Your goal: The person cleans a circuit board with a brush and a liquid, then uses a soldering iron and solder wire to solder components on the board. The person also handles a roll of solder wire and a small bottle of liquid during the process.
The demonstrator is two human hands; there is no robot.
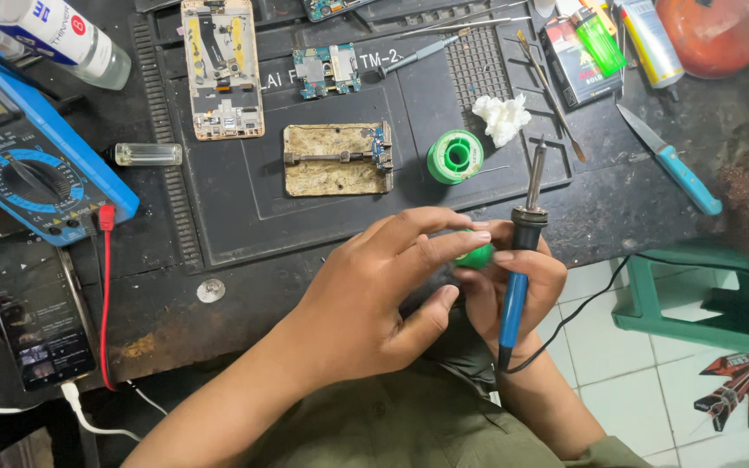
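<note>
My right hand (513,290) grips a soldering iron (522,251) with a blue handle and black collar, its metal tip pointing up toward the mat. My left hand (374,295) reaches across, its fingertips on a small round green object (478,256) held between both hands; most of that object is hidden. Just beyond the hands, a green solder spool (455,157) and a circuit-board holder (337,159) with a small board clamped in it lie on the black work mat (244,225).
A blue multimeter (32,160) with a red lead and a smartphone (38,308) lie at the left. A phone frame (222,69), a loose board (327,71), white tissue (500,119), tweezers, a blue-handled knife (674,169) and a green stool (713,299) surround the mat.
</note>
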